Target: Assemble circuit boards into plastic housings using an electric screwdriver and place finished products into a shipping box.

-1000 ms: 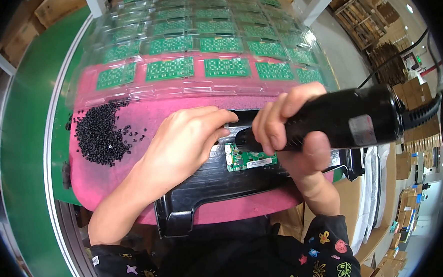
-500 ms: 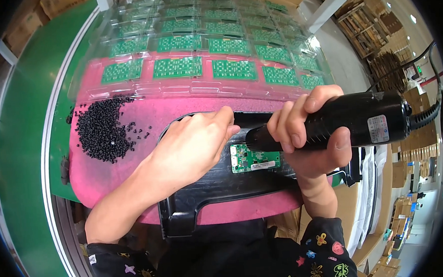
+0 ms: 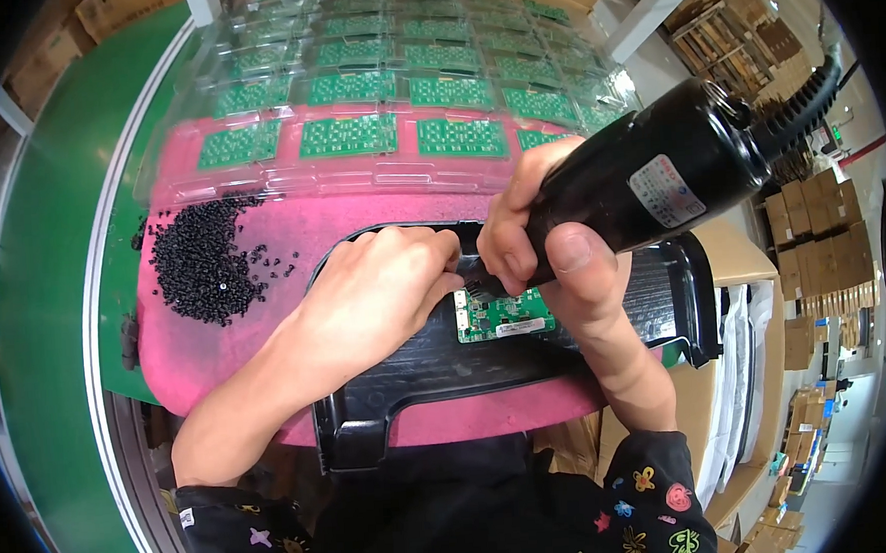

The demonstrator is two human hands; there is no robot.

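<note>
My right hand point(image 3: 585, 269) is wrapped round a black electric screwdriver point(image 3: 619, 192), which tilts with its nose down to the left and its cord end up to the right. Its tip comes down at the upper left part of a small green circuit board point(image 3: 506, 323). The board lies in a black plastic housing point(image 3: 448, 376) on the pink surface. My left hand point(image 3: 379, 290) is closed in a pinch beside the screwdriver's nose, over the board's upper left corner. Whatever those fingertips hold, if anything, is hidden.
Left of the housing is a heap of small black screws point(image 3: 194, 264) on the pink mat point(image 3: 266, 336), with several strays. Clear plastic trays point(image 3: 358, 176) holding rows of green circuit boards stand beyond. The thick cord point(image 3: 804, 97) rises at the right. Cardboard boxes point(image 3: 821, 232) stand farther right.
The screwdriver has swung from nearly level to a steeper tilt, its rear end rising and its nose dropping left toward the board's corner. My left hand has shifted slightly left.
</note>
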